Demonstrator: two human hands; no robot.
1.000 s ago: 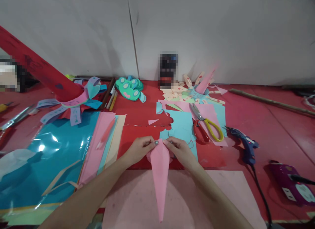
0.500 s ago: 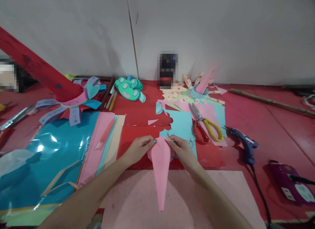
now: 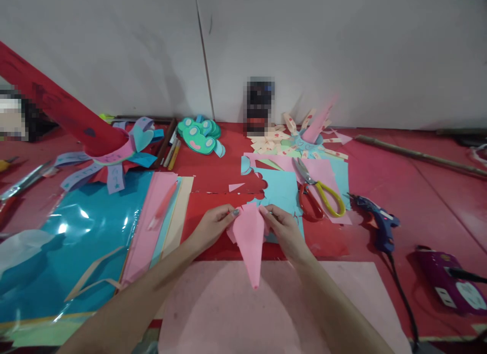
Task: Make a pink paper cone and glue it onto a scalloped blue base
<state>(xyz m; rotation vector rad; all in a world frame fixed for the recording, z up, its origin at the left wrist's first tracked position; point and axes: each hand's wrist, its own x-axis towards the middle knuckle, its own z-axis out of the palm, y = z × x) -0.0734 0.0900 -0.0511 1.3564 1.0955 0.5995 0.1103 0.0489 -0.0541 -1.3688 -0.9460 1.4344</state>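
Red table (image 3: pixel 403 191), grey wall (image 3: pixel 323 44) behind it, paper bits all over. Left hand (image 3: pixel 216 224) and right hand (image 3: pixel 284 232) are both pinched closed, thumbs against fingers, on either side of a pink cone's (image 3: pixel 250 237) wide end — narrow tip aimed back at the wearer, over a pale pink sheet (image 3: pixel 357 288). Just past the hands there's blue paper (image 3: pixel 280 184), with scissors (image 3: pixel 311 182) beside it, then a glue gun (image 3: pixel 382 224) further right. Green cutouts (image 3: pixel 200 136) sit near the wall, and a big red cone (image 3: pixel 93 131) leans off left.
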